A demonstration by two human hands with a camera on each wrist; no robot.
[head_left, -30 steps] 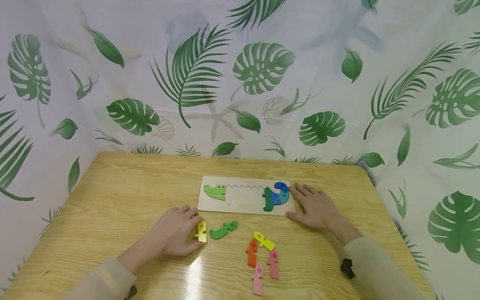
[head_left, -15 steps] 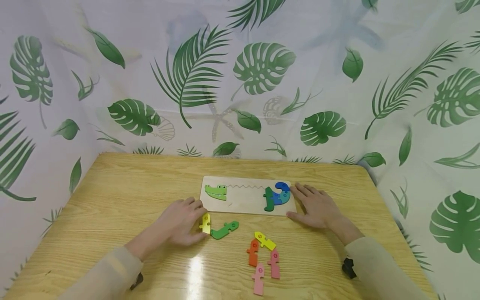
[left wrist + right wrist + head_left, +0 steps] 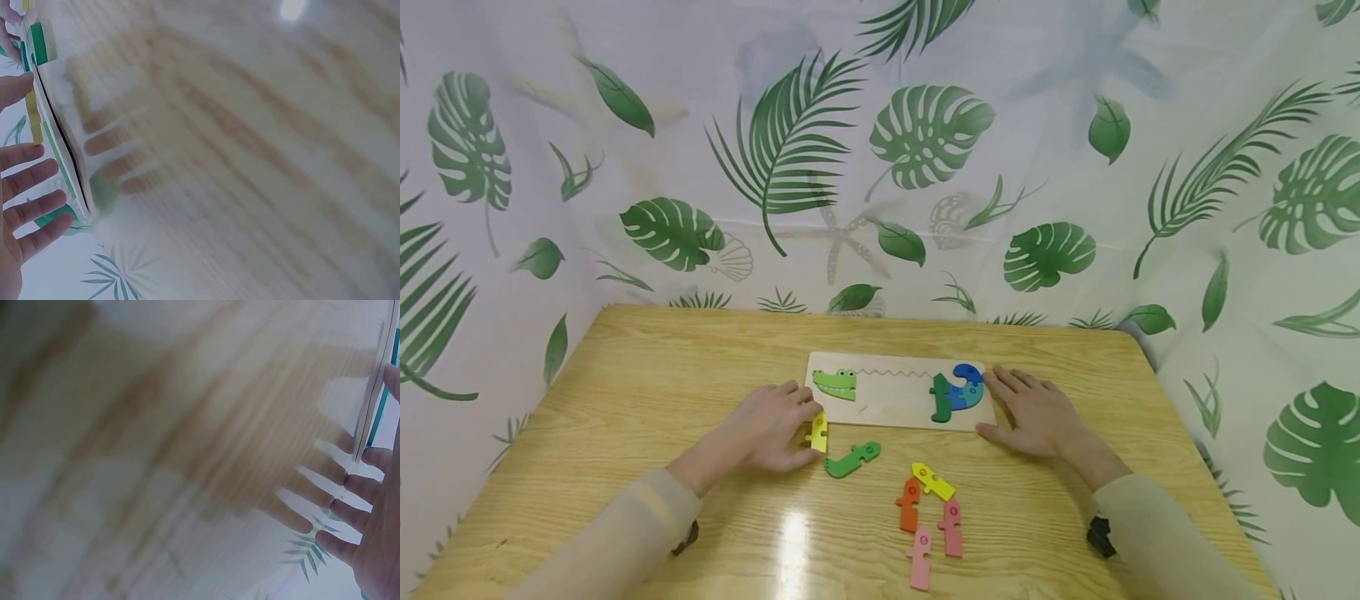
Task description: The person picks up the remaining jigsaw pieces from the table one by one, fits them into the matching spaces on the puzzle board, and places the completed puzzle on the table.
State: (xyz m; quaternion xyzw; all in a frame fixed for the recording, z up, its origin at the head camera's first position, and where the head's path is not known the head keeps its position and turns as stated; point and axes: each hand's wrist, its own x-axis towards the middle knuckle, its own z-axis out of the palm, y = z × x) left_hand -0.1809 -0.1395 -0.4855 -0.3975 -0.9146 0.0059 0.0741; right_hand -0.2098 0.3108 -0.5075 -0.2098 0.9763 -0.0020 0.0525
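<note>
My left hand (image 3: pixel 775 427) pinches a yellow puzzle piece (image 3: pixel 818 433) between thumb and index finger, close to the front left corner of a wooden puzzle board (image 3: pixel 891 408). In the left wrist view the yellow piece (image 3: pixel 34 115) spans thumb to fingertip, the other fingers spread. A light green crocodile head (image 3: pixel 837 386) lies at the board's left end. Dark green (image 3: pixel 939 400) and blue tail pieces (image 3: pixel 967 373) fill its right end. My right hand (image 3: pixel 1033 412) rests at the board's right edge, thumb and fingers extended; the right wrist view shows its fingers (image 3: pixel 353 514) spread there.
A green leg piece (image 3: pixel 853 459) lies just in front of the board. Nearer me on the wooden table (image 3: pixel 647 375) are another yellow piece (image 3: pixel 934 482), an orange one (image 3: pixel 909 505) and two pink pieces (image 3: pixel 952 529). Leaf-print cloth (image 3: pixel 820 167) hangs behind.
My left hand has moved right and away from me, carrying the yellow piece from left of the green leg piece up to the board's front left corner. The right hand has stayed put.
</note>
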